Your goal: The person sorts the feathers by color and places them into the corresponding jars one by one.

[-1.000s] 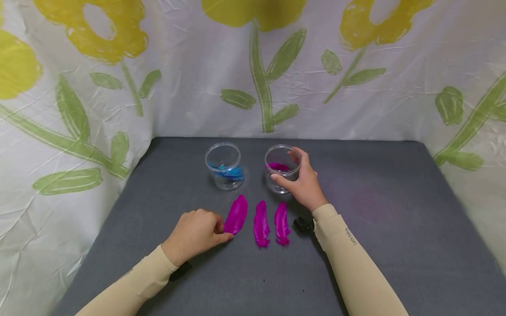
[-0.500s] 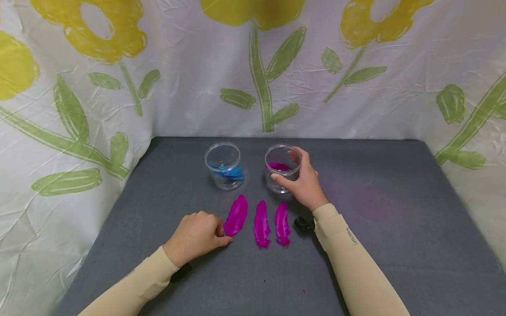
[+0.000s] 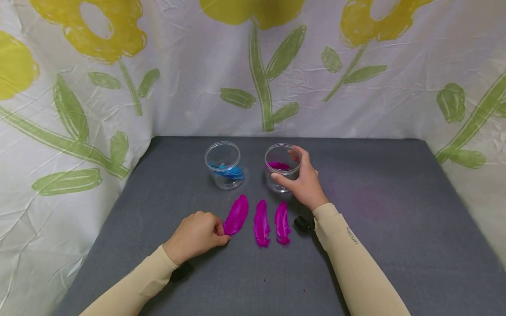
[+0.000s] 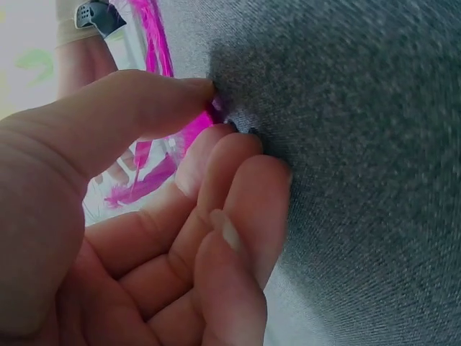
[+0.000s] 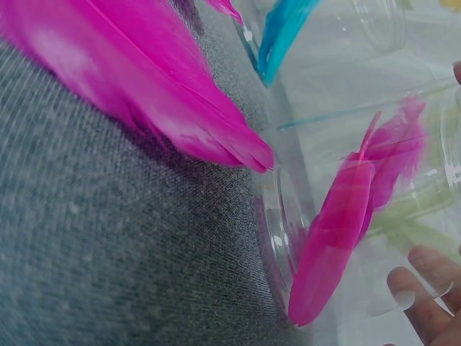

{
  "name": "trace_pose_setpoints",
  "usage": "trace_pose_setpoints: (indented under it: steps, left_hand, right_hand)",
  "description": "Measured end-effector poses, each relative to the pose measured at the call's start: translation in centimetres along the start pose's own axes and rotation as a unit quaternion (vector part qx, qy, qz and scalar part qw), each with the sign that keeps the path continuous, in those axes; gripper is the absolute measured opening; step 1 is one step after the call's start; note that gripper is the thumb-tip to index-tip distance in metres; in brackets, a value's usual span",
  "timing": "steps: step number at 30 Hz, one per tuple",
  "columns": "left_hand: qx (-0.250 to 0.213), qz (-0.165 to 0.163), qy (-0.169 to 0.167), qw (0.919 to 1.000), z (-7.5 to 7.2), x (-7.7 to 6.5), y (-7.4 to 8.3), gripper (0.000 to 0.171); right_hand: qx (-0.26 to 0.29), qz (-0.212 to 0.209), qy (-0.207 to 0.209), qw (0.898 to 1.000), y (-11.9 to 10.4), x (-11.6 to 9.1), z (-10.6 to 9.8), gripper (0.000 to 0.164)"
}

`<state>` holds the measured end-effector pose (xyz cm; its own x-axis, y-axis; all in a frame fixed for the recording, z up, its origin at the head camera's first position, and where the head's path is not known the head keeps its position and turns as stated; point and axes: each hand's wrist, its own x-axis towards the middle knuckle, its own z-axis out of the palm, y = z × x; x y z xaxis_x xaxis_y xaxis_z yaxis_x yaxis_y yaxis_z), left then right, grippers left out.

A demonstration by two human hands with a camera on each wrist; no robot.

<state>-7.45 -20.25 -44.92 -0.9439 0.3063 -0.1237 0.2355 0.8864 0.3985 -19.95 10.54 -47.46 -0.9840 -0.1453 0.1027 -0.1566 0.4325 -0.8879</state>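
Observation:
At the left of a row of three magenta feathers, my left hand (image 3: 197,235) has its thumb and curled fingers at the lower end of the left feather (image 3: 236,216). The left wrist view shows a bit of that feather (image 4: 196,130) between thumb and index finger, close to the cloth. My right hand (image 3: 302,183) grips a clear plastic jar (image 3: 278,184) from its right side, thumb in front. Inside this upright jar lie magenta feathers (image 5: 335,238). The middle feather (image 3: 261,224) and the right feather (image 3: 282,224) lie flat, in front of that jar.
A second clear jar (image 3: 222,151) with blue feathers (image 3: 231,172) stands left of the held one. Dark grey cloth (image 3: 375,254) covers the table. A white curtain (image 3: 189,96) with painted flowers hangs behind and at the sides.
The left thumb has drawn slightly back to the left at the feather's lower end. My right hand stays on the jar, and the feathers lie practically where they were.

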Motion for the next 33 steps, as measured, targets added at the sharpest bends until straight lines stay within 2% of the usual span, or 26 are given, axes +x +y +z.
trace_pose_setpoints:
  steps: [6,18,26,33]
  left_hand:
    - [-0.024,-0.01,-0.012,0.9996,0.1,0.1,-0.1,0.031]
    - [-0.044,-0.026,-0.01,0.9986,0.3,0.2,-0.2,0.029]
    - [-0.039,-0.014,0.008,0.9991,-0.1,0.3,-0.3,0.03]
    - [-0.039,0.009,0.037,0.9985,-1.6,1.0,-0.4,0.026]
  right_hand:
    - [0.001,0.0,0.0,1.0,0.0,0.0,0.0,0.107]
    - [0.005,0.001,-0.003,1.0,0.0,0.1,0.0,0.108]
    - [0.004,0.002,-0.003,1.0,-0.1,0.1,0.0,0.108]
    - [0.004,0.0,-0.002,1.0,0.0,0.1,0.0,0.108]
